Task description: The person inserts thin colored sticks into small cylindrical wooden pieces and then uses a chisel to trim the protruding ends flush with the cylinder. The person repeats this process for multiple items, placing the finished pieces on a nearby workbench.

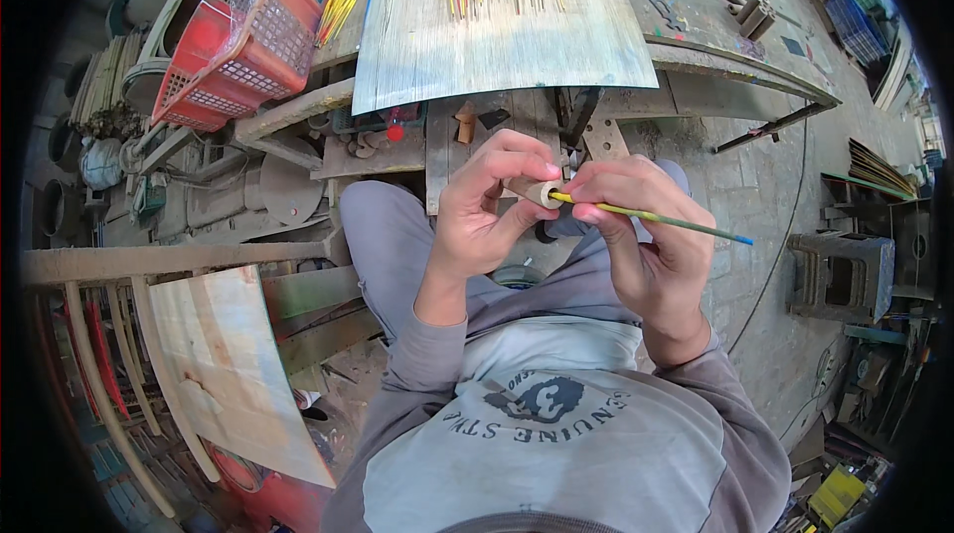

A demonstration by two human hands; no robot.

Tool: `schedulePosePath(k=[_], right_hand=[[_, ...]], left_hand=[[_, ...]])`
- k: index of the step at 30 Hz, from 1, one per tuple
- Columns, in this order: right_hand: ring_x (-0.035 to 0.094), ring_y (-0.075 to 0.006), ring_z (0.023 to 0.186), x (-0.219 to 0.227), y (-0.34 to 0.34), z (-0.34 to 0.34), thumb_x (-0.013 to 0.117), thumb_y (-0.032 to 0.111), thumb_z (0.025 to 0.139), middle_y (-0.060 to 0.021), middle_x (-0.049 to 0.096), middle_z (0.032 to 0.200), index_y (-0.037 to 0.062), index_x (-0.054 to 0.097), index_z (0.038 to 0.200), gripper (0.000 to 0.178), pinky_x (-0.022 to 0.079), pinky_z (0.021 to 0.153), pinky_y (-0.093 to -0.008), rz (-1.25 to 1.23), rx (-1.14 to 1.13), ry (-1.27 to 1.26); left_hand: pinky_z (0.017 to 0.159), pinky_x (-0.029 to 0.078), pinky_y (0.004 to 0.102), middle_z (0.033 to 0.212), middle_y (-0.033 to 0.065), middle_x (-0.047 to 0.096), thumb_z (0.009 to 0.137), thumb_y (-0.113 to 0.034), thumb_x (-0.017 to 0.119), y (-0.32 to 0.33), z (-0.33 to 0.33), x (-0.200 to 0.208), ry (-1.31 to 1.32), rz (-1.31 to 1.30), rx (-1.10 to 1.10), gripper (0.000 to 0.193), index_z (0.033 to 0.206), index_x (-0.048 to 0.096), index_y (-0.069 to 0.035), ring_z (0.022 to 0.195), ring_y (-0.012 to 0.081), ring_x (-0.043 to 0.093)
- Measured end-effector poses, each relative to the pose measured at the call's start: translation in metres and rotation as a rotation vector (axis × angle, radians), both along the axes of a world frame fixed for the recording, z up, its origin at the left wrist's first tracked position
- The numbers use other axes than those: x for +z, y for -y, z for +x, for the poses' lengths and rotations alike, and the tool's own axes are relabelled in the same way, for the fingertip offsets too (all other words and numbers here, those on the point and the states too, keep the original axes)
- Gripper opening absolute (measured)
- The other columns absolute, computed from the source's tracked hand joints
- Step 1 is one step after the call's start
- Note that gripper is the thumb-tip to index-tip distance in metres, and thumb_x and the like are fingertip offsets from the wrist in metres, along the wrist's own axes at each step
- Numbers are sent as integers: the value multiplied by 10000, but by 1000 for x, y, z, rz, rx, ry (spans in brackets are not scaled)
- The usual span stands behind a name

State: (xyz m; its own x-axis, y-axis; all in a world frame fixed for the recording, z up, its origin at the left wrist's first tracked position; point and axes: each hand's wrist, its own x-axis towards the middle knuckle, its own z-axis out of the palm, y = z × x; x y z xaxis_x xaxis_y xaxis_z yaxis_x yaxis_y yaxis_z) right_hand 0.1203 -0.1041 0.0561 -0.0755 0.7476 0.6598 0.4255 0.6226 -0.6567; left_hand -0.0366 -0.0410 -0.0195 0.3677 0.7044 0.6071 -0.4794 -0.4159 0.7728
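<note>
Both hands are mid-assembly: left hand (484,203) pinches the short wooden handle (529,189), right hand (636,235) grips the thin stick (651,218) at its mouth, probably needing a straight, steady push next.

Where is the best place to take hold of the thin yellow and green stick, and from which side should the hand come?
Probably the bare green part of the thin stick, from the person's right. Its yellow end sits in the short wooden cylinder, pinched by the left hand, with the right hand beside it. The long tail points free to the right.
</note>
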Motion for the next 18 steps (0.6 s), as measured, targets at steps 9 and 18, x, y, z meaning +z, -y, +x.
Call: schedulePosePath(k=[9,18], right_hand=[[607,-256,715,-2,0,-4,682,-36,747,-122,635,848,-16,630,882,146,477,629,-307,-1,-24,2],[620,-260,728,-2,0,-6,686,-35,742,-122,641,846,-12,637,876,145,484,641,-310,-7,-42,-1]], left_hand=[[698,549,240,1070,136,528,868,-125,664,1,-3,1,3,-21,-5,246,1056,583,11,921,163,572],[704,542,245,1068,135,534,864,-84,659,3,-5,2,2,-43,-15,221,1051,589,12,926,168,574]])
